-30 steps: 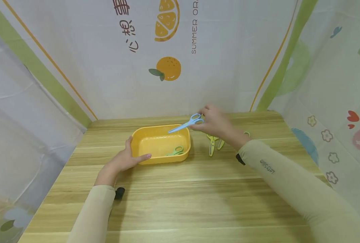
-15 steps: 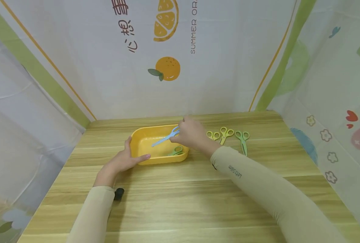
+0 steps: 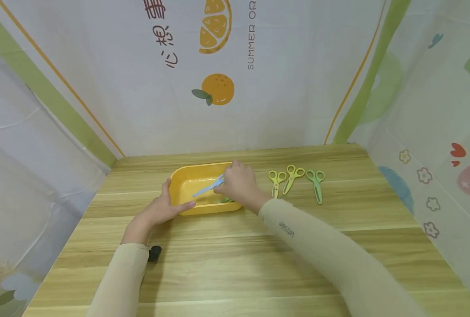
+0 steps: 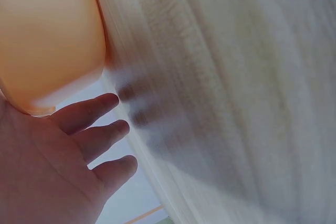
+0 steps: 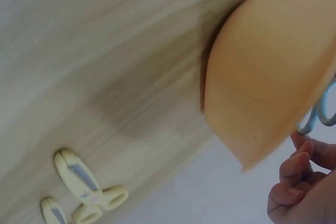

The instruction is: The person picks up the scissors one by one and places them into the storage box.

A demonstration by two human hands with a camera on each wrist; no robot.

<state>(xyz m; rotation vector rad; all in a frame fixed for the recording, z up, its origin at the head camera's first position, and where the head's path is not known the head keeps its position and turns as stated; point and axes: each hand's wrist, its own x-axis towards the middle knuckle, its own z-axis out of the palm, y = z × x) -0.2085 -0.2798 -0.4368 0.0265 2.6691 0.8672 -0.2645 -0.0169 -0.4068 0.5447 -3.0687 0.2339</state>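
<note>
A yellow plastic tray (image 3: pixel 187 168) stands near the back of the table. My left hand (image 3: pixel 161 209) rests at its front left corner, the thumb over the front rim and the fingers along the left side. In the left wrist view three fingers stretch out straight beside the tray wall (image 4: pixel 52 35). My right hand (image 3: pixel 240 185) holds light blue scissors (image 3: pixel 206 190) by the handles, the blades pointing left and down inside the tray. The right wrist view shows their handle loops (image 5: pixel 308 121) above the tray rim. Green scissors (image 3: pixel 225 200) lie in the tray, partly hidden by the right hand.
Right of the tray lie yellow scissors (image 3: pixel 276 180), a second yellow pair (image 3: pixel 290 180) and green scissors (image 3: pixel 317 189). A white printed curtain (image 3: pixel 282 97) hangs behind the wooden table (image 3: pixel 235 264). A black wrist device (image 3: pixel 154 254) shows beside the left wrist.
My right hand has carried the blue scissors left and down from above the tray's right side into it, uncovering the scissors on the table. The left hand has stayed at the tray.
</note>
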